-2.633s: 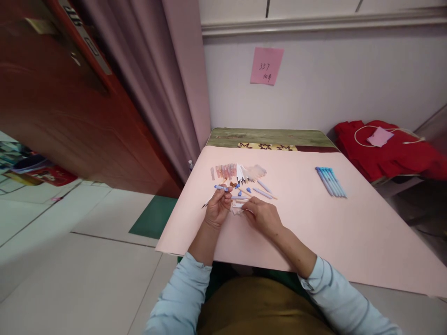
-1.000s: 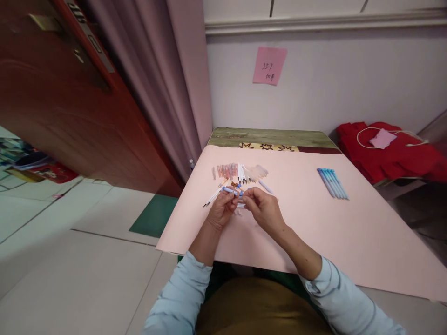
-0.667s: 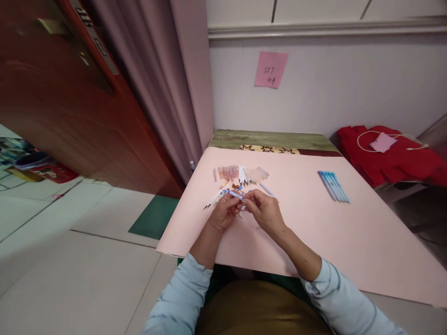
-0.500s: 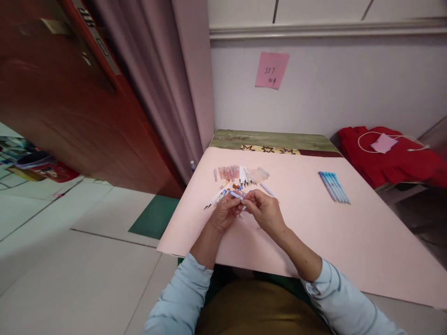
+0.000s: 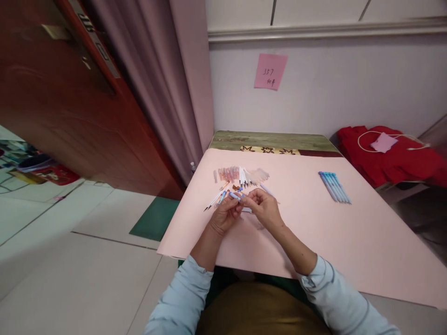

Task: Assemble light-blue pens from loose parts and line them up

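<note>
My left hand (image 5: pixel 226 216) is closed, its thumb and fingers round a short light-blue pen part (image 5: pixel 234 196). Close against it, my right hand (image 5: pixel 267 208) pinches at the right end of that same part; the exact grip between the fingertips is too small to make out. Just beyond the hands lie white pen refills (image 5: pixel 242 177) with dark tips, a row of pinkish clear pieces (image 5: pixel 226 174) and small brown pieces (image 5: pixel 236 188). A pale pen barrel (image 5: pixel 267 190) lies beside my right fingers, and other slim parts are partly hidden under the hands.
Several blue pens (image 5: pixel 334 187) lie side by side on the right of the pink-covered table (image 5: pixel 300 181). Red cloth (image 5: pixel 394 156) with a white cord sits past the right edge. A wooden door (image 5: pixel 115 139) and curtain (image 5: pixel 167 70) stand at left.
The hands stay together over the parts. My right fingers have shifted slightly along the pen part, and my left hand has barely moved.
</note>
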Demonstrator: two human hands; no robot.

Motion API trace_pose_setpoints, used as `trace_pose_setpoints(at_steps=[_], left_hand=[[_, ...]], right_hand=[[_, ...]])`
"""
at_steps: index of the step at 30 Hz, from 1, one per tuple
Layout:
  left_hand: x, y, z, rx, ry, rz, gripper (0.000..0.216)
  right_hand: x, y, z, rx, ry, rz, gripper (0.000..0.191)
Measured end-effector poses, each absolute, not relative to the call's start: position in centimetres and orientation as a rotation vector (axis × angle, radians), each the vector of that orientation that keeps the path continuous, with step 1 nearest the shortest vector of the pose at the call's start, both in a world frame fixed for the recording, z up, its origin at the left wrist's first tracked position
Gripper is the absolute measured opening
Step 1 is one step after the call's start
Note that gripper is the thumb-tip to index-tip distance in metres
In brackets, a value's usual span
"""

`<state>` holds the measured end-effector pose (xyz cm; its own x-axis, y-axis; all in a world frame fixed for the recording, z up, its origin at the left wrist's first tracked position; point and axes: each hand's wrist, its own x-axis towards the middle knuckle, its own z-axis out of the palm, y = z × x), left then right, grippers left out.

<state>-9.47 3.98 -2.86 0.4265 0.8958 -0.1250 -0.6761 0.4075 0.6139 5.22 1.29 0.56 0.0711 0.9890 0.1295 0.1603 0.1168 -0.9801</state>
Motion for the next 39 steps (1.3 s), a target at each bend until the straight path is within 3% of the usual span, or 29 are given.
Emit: trace_pose_setpoints(at_steps=[6,13,18,27,39], left_hand=[[-10.0,4.5,-3.0,0.235,0.441,1.180,0.006],[-9.6,4.5,-3.3,0.266,0.455,1.152,0.007],[-9.2,4.4,-3.4,0.402,0.424,1.068,0.021],[-9.6,4.3,-3.8,0.471,0.454,1.076,0.021],[-9.7,4.7,-3.2,0.387,0.476,1.143,0.012]], right_hand=[[8.2,1.1,-0.5,-1.268,-1.244,0.945,0.046],[11.3,-0.1,-0.7,-1.449,-1.333,0.642,0.034],[8.3,-0.9,0.0,-1.309,-1.652,0.413,0.022],[6.4,-1.7,-0.9,-1.286,-1.874,0.271,0.029],[15.0,1.2,-2.2,-1.854,-1.624,0.145,0.022]])
